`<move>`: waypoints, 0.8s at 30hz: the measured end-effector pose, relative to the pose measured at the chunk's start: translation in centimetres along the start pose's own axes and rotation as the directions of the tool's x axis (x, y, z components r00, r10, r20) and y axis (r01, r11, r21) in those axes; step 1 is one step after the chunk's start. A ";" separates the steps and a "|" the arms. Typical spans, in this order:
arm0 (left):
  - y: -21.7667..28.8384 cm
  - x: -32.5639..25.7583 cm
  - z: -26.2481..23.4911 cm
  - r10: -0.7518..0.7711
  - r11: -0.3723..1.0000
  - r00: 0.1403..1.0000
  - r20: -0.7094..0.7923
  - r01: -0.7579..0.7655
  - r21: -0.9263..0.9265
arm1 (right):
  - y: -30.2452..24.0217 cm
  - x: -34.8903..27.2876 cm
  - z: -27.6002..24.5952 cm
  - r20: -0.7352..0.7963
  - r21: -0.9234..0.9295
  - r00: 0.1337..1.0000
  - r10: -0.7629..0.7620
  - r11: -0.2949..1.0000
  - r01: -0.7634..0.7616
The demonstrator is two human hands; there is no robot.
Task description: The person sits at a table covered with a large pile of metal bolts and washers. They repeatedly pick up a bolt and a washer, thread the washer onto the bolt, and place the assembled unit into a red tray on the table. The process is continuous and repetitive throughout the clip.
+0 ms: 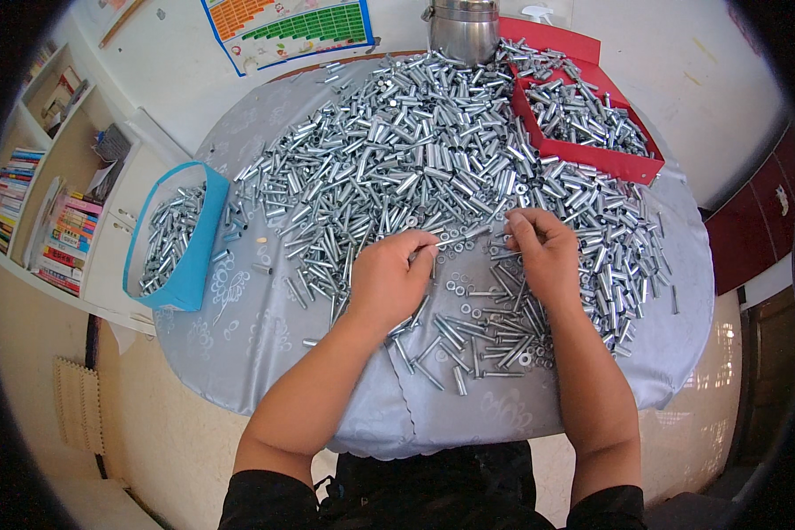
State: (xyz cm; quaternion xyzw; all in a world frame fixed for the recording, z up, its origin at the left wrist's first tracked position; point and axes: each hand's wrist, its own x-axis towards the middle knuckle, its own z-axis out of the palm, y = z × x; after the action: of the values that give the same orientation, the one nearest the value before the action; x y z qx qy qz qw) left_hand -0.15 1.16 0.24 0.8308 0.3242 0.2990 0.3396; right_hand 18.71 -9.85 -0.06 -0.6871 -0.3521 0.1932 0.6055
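The person's left hand (387,276) and right hand (548,265) face each other over the middle of a table (265,353) covered with a shiny silver-grey cloth, at the near edge of a big heap of metal parts (397,150). Between them, just right of the left fingertips, is a slim silver bolt (468,234); its long axis runs nearly level from left to right, the right end slightly farther from the body and pointing toward the right fingertips. Which end carries the head is too small to tell. The left hand is curled, thumb against forefinger, right at the bolt's left end, but I cannot tell whether it grips the bolt or only sits in front of it. The right hand is bent with thumb and fingers drawn close together near the bolt's other end; whether anything is pinched there cannot be told either. Below the gap lie small round washers (455,286), and nearer the body a loose scatter of screws (495,344), their shafts pointing many ways. The heap spreads across the table behind both hands, up to a steel pot (464,37) at the back. A blue box (210,238) of metal pieces stands on the left, and a red box (609,164), also filled with them, at the far right.
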 end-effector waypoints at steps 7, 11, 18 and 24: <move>0.2 -0.5 0.3 0.048 0.995 0.999 -0.006 -0.049 -0.084 | -0.6 -0.6 0.0 0.159 -0.191 0.979 -0.127 0.969 0.156; -0.3 -0.6 0.5 0.052 0.988 0.998 -0.044 -0.058 -0.143 | -0.9 -0.7 0.2 0.202 0.002 0.979 -0.005 1.000 0.005; 0.6 -0.8 0.4 -0.175 0.865 0.975 0.138 0.219 -0.451 | -1.3 -1.1 0.3 0.275 0.127 0.961 -0.015 0.992 -0.021; 0.5 -0.8 0.7 -0.167 0.747 0.963 0.213 0.265 -0.609 | -1.2 -1.2 0.2 0.268 0.116 0.963 -0.010 0.993 -0.022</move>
State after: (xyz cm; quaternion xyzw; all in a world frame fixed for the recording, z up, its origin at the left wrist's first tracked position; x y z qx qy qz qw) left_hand 0.01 0.07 -0.03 0.6442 0.2734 0.2882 0.6536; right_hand 17.49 -10.52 0.84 -0.6186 -0.4168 0.3068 0.5912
